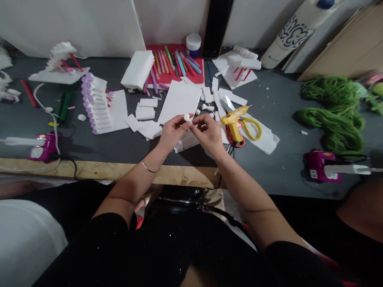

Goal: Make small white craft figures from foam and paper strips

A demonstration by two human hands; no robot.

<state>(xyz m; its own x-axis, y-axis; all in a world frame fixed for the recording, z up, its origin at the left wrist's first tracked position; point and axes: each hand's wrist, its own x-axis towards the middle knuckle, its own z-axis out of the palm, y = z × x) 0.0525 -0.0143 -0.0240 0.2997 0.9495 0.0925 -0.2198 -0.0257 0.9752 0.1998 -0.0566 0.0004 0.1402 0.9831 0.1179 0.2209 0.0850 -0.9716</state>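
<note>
Both hands meet over the front part of the grey table. My left hand [173, 133] pinches a small white piece [187, 117] with a rounded end. The fingertips of my right hand [208, 133] are pressed together at the same piece, touching my left fingers. Beneath and behind them lie a white sheet [181, 101] and small white rectangular cards [145, 112]. Just right of my right hand is a yellow glue gun [235, 121], resting by yellow-handled scissors [253, 128] and white strips.
Markers [175, 63] lie on a red sheet at the back, beside a white block stack [138, 69]. White stair models [97, 103] stand left and back right. Green yarn [335, 111] and a purple device [321, 165] are right. A bottle [287, 38] stands behind. People sit on both sides.
</note>
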